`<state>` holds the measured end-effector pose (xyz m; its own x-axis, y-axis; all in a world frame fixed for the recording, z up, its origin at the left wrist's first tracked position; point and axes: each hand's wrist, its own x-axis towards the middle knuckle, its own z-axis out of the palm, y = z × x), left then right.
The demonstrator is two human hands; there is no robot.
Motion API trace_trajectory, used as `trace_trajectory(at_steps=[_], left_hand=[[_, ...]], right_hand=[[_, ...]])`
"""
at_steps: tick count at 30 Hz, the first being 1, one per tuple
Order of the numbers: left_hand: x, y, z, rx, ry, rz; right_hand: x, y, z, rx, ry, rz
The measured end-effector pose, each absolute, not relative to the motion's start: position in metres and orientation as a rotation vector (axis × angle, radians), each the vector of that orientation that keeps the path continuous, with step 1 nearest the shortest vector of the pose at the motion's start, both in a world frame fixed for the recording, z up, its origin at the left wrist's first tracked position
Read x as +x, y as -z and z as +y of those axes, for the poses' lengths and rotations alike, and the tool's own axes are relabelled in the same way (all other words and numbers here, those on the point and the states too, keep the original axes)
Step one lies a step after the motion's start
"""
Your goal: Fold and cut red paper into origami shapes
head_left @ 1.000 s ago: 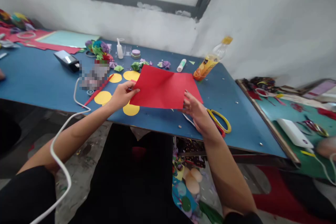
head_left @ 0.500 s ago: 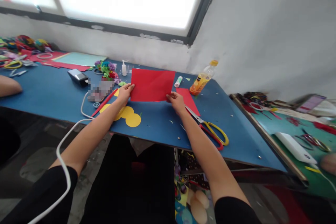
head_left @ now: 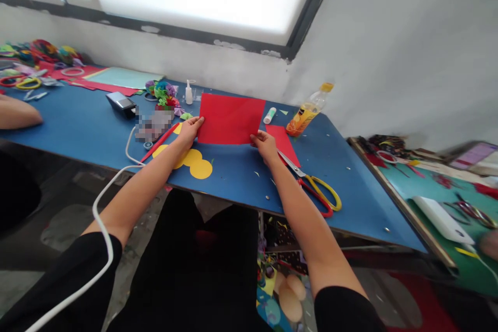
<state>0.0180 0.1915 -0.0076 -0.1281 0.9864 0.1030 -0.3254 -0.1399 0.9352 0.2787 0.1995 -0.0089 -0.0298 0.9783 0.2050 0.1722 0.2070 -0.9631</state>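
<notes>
Red paper [head_left: 232, 118] is up over the desk [head_left: 233, 181], pinched by my left fingers [head_left: 199, 121] and right fingers [head_left: 255, 138]. Holding it out seems my step; next likely needs gentle pinching.

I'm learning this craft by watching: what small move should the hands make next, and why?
I'd probably lay the red sheet flat on the blue table, between the yellow circles and the scissors. The left hand and right hand hold its two sides, tilted up, so resting it there would likely steady it.
</notes>
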Motion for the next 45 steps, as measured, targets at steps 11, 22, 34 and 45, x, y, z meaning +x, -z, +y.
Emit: trace_trajectory(at_steps=[11,22,34,45], left_hand=[[0.016,0.007,0.193,0.965,-1.505,0.994],[0.016,0.005,0.19,0.971,-1.485,0.985],[0.013,0.006,0.189,0.972,-1.49,1.012],[0.01,0.006,0.191,1.016,-1.514,1.079]], right_hand=[[0.278,0.007,0.197,-1.163,-0.953,-1.449],[0.278,0.005,0.194,-1.184,-0.944,-1.442],[0.277,0.001,0.189,-1.247,-0.956,-1.452],[0.274,-0.004,0.182,-1.279,-0.985,-1.59]])
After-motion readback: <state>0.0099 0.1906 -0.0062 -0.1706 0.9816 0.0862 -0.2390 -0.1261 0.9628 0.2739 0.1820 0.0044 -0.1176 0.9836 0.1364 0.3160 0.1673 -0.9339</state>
